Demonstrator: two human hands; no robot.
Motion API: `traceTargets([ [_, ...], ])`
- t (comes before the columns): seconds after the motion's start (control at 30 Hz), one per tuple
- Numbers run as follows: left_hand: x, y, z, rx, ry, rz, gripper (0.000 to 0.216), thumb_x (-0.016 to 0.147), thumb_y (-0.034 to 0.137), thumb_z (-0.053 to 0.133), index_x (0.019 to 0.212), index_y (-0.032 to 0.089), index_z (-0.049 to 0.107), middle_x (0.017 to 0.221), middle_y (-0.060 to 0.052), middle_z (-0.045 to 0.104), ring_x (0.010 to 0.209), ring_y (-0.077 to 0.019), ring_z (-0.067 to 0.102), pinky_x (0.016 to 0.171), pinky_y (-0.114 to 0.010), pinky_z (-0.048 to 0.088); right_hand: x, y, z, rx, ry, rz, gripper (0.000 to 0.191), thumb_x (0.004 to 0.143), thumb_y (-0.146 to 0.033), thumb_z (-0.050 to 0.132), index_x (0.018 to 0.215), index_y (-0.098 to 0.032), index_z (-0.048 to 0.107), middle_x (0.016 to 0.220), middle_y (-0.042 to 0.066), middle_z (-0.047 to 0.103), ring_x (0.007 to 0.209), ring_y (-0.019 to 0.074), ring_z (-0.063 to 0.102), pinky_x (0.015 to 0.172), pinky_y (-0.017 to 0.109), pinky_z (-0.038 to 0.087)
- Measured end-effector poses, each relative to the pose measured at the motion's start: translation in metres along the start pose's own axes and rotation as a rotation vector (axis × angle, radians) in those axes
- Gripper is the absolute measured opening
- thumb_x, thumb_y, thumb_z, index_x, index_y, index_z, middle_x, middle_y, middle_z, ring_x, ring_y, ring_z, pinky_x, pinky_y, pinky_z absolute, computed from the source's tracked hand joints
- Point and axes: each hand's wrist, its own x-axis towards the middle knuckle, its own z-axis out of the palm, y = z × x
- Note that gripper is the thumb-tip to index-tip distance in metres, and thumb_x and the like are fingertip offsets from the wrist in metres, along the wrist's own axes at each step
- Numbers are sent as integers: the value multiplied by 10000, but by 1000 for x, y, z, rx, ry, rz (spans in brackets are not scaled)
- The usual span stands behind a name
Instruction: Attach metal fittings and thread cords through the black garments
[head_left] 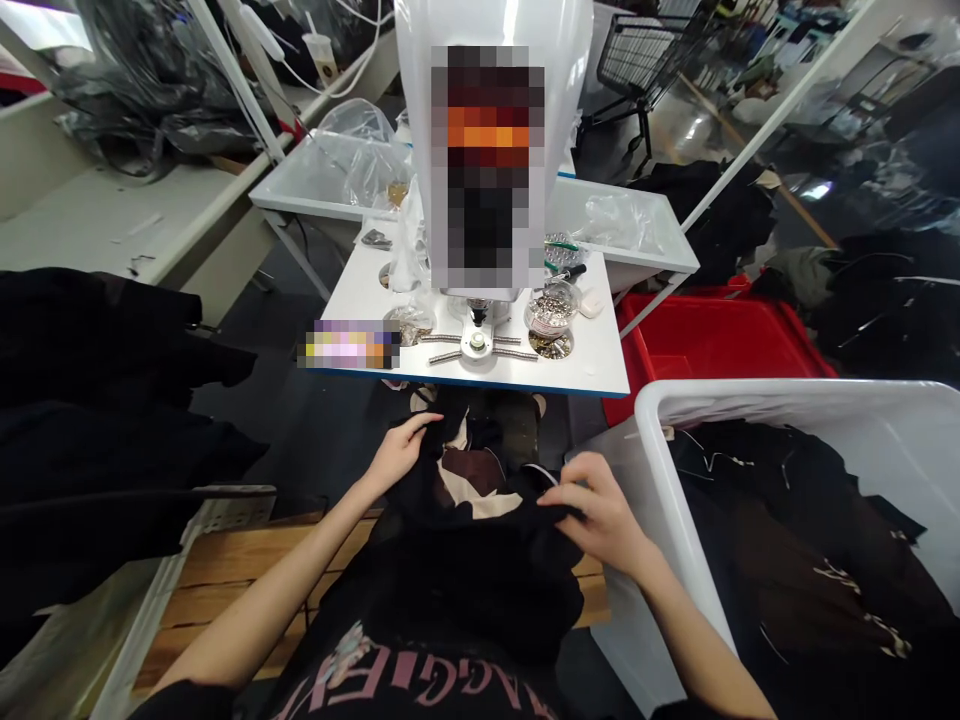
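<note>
A black garment (487, 550) lies across my lap, its opening spread to show brown fabric and cream-coloured pieces inside. At its left edge, my left hand (399, 452) grips the cloth, with the index finger stretched along it. My right hand (600, 505) pinches the right edge between thumb and fingers, near a pale cord (541, 472). Just ahead stands a white press machine (416, 120), partly blurred out, above a small round die (477, 345) with coiled springs on both sides. The fingertips of both hands are partly hidden in the black cloth.
A white worktable (600, 365) with a blue front edge carries a tub of metal fittings (553, 308). To the right stand a white bin (652, 440) of dark garments and a red crate (720, 340). Dark cloth (97, 380) is piled at left; I sit over wooden slats (240, 560).
</note>
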Motion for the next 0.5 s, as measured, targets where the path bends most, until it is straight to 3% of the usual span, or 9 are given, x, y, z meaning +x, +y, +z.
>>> traceTargets([
  [0.07, -19, 31, -8, -80, -129, 228, 378, 887, 173, 322, 1162, 197, 580, 1215, -41, 601, 1210, -173, 486, 1049, -325, 349, 21, 5, -6, 27, -54, 14, 151, 810, -141, 562, 844, -245, 664, 1131, 78, 514, 1088, 233, 466, 921, 429, 385],
  [0.13, -35, 66, -21, -112, -297, 386, 431, 868, 101, 305, 1157, 227, 599, 1203, -16, 612, 1227, -158, 470, 1067, -317, 331, 43, 12, -7, 103, -191, -2, 105, 798, -169, 611, 799, -245, 684, 1400, 46, 327, 1296, 278, 287, 1047, 487, 262],
  [0.2, -46, 97, -35, -150, -463, 506, 471, 850, 53, 303, 1143, 249, 616, 1202, -5, 615, 1188, -153, 509, 1044, -298, 362, 60, 21, -5, 207, -325, -25, 39, 777, -210, 663, 785, -234, 693, 1496, 7, 170, 1374, 296, 122, 1096, 501, 160],
  [0.23, -50, 108, -42, -169, -530, 542, 477, 847, 41, 307, 1130, 253, 627, 1212, -6, 609, 1162, -156, 532, 1021, -289, 386, 66, 25, -4, 261, -379, -36, 22, 768, -236, 682, 783, -226, 693, 1499, 11, 173, 1381, 296, 101, 1103, 500, 139],
  [0.3, -57, 121, -55, -204, -609, 561, 464, 848, 36, 323, 1101, 251, 649, 1204, -16, 615, 1113, -168, 568, 976, -281, 426, 75, 31, -2, 379, -475, -45, 81, 772, -287, 685, 784, -208, 682, 1408, 60, 367, 1339, 279, 249, 1089, 483, 199],
  [0.37, -63, 121, -65, -233, -594, 518, 428, 856, 52, 345, 1048, 242, 677, 1165, -28, 638, 1085, -182, 586, 955, -283, 440, 81, 33, -1, 503, -515, -25, 124, 801, -316, 652, 796, -192, 661, 1118, 78, 594, 1116, 221, 514, 985, 416, 374],
  [0.43, -73, 111, -72, -261, -485, 443, 374, 871, 98, 370, 926, 231, 715, 1153, -37, 642, 1066, -196, 595, 953, -291, 440, 86, 29, 1, 580, -455, 5, 137, 821, -315, 621, 793, -183, 638, 844, 44, 628, 834, 163, 595, 800, 325, 476],
  [0.5, -90, 98, -77, -291, -314, 379, 326, 891, 188, 403, 828, 214, 722, 1218, -56, 598, 1100, -222, 570, 978, -323, 419, 92, 19, 3, 584, -322, 7, 130, 822, -303, 614, 770, -183, 622, 752, 25, 595, 714, 142, 569, 676, 281, 473],
])
